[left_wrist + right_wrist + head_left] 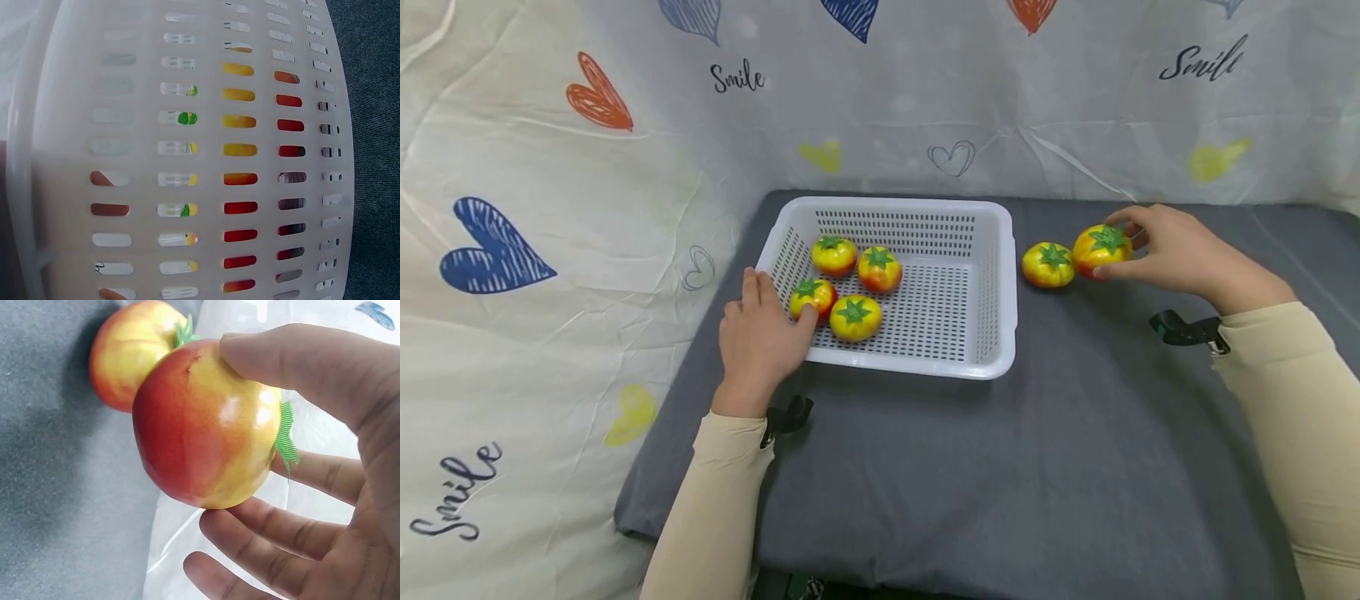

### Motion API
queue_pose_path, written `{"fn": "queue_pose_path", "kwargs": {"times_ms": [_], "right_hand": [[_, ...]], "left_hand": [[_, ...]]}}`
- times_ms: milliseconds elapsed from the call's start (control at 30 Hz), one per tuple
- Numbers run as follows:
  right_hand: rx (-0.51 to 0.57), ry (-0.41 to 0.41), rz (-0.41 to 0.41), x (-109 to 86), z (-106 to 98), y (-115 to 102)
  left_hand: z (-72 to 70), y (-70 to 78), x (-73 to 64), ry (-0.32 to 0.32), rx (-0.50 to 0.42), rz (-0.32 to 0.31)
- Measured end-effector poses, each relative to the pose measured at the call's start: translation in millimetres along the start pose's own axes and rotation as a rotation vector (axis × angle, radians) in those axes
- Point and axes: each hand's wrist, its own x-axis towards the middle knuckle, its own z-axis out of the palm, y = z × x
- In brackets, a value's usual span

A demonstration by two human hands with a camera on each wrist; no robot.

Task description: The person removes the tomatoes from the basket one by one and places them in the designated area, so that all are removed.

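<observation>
My right hand (1180, 254) pinches a glossy red-and-yellow toy tomato (1101, 252) with a green star-shaped top, right of the basket. In the right wrist view, the thumb presses one side of this tomato (206, 425) and fingertips touch the other. A second toy tomato (1047, 265) lies on the cloth just left of it. At the front left corner of the white plastic basket (1000, 350), my left hand (763, 342) grips the rim, thumb on the inner side. Several toy tomatoes (856, 318) sit in the basket's left half, seen through its slotted wall (206, 162) in the left wrist view.
Dark grey cloth (1000, 483) covers the table under the basket. A pale curtain (917, 100) printed with hearts and words hangs behind the table and along its left side. Black straps (1183, 329) are worn at both wrists.
</observation>
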Motion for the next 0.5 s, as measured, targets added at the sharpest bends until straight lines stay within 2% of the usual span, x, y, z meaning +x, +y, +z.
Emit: {"fn": "queue_pose_path", "kwargs": {"times_ms": [500], "right_hand": [[0.021,-0.04,0.043,1.5,10.0,24.2]], "left_hand": [[0.0,0.0,0.8,0.01,-0.008,-0.006]]}}
